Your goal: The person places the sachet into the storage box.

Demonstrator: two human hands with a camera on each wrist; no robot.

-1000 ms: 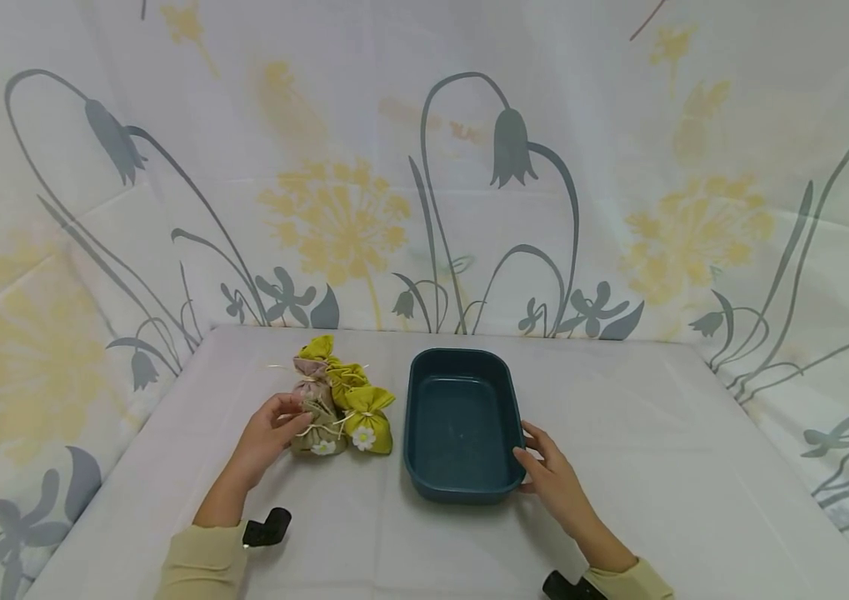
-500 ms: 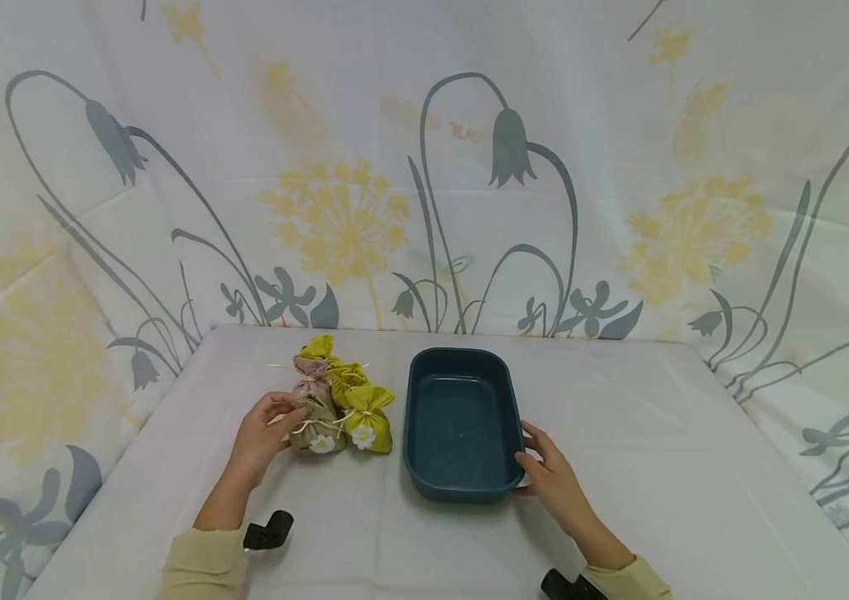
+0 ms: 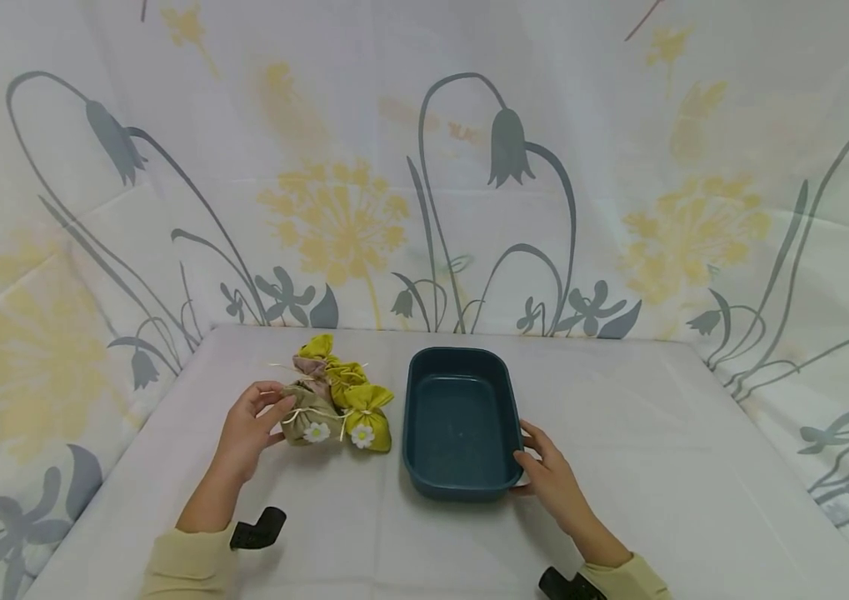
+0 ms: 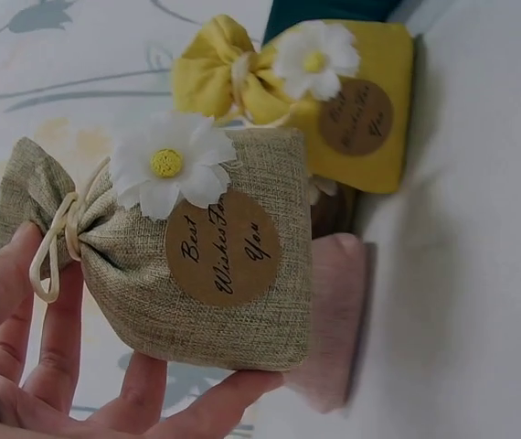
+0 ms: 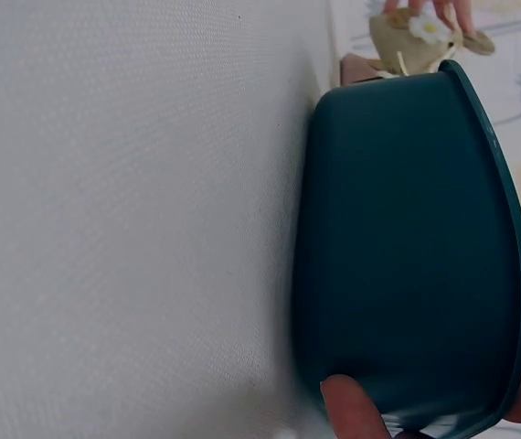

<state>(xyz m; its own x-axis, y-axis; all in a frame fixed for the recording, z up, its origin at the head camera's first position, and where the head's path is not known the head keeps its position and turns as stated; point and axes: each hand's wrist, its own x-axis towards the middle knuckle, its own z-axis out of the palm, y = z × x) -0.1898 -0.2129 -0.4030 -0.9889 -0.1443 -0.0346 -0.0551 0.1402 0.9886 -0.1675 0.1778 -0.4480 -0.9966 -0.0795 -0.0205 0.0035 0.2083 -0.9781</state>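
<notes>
My left hand (image 3: 247, 429) holds an olive-beige drawstring sachet (image 4: 187, 247) by its gathered neck, the other fingers along its side. The sachet bears a white fabric daisy (image 4: 166, 165) and a round brown "Best Wishes For You" label (image 4: 224, 247). In the head view it overlaps the other sachets. My right hand (image 3: 550, 475) grips the right side of a deep teal plastic bin (image 3: 461, 425), thumb at the rim and fingers against the outer wall. Nothing lies in the bin. A yellow-green sachet (image 3: 367, 417) with a daisy stands between the held sachet and the bin.
Behind the held sachet sit a pinkish sachet (image 3: 312, 368) and more yellow-green ones (image 3: 347, 377), close together. A white cloth (image 3: 619, 400) covers the table, and a flower-printed curtain (image 3: 364, 125) hangs at its back edge.
My left hand has moved slightly left and up, and the olive-beige sachet has shifted with it, tilting a little. The right hand and bin stay almost in place.
</notes>
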